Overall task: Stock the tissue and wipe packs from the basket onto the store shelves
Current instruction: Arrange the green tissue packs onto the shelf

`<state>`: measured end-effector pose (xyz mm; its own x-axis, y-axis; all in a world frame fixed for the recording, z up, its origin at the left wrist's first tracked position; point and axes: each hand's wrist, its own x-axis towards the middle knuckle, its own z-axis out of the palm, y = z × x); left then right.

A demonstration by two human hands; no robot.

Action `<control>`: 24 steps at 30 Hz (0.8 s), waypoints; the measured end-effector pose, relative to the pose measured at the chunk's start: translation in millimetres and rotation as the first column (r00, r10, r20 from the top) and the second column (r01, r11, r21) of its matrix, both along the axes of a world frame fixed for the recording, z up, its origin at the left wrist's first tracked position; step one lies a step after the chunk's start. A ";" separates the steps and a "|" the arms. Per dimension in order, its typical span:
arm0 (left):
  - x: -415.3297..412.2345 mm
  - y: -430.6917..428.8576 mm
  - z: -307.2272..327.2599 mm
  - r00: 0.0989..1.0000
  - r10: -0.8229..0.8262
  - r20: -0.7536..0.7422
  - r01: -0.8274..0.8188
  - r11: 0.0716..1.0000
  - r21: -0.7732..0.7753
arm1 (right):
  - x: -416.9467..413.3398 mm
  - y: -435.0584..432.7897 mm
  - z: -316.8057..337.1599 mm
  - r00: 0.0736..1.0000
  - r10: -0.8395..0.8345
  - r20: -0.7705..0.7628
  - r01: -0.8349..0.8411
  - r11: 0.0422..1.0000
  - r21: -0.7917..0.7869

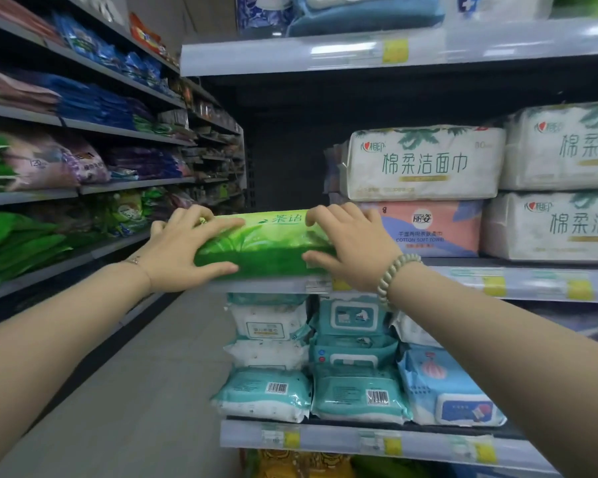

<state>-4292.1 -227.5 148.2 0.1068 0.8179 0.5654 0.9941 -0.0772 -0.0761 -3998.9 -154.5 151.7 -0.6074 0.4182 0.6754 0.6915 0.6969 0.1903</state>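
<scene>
Your left hand [183,250] and right hand [353,246] each clasp an end of the green pack [270,246], fingers over its top and thumbs on its front. It lies on the front lip of the middle shelf [463,281], just left of the pink pack [435,229]. Its long axis runs along the shelf edge, printed face toward you. Let go now and it may tip off the lip. Its left end also sits by the shelf's end, so push it back squarely.
</scene>
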 end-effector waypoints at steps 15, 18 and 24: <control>14.8 52.2 -16.1 0.915 0.161 0.369 -0.142 0.987 -0.079 | -26.1 15.8 -20.8 0.954 -0.298 -0.003 0.296 0.950 -0.100; 11.7 39.5 -19.3 0.845 0.042 0.533 -0.007 0.998 -0.067 | -23.5 5.7 -27.9 0.976 -0.214 -0.035 0.213 0.976 -0.038; 24.4 0.0 -37.9 0.960 0.041 0.278 -0.080 0.988 0.130 | -27.6 -15.2 -44.7 0.999 -0.038 0.038 0.031 0.983 0.180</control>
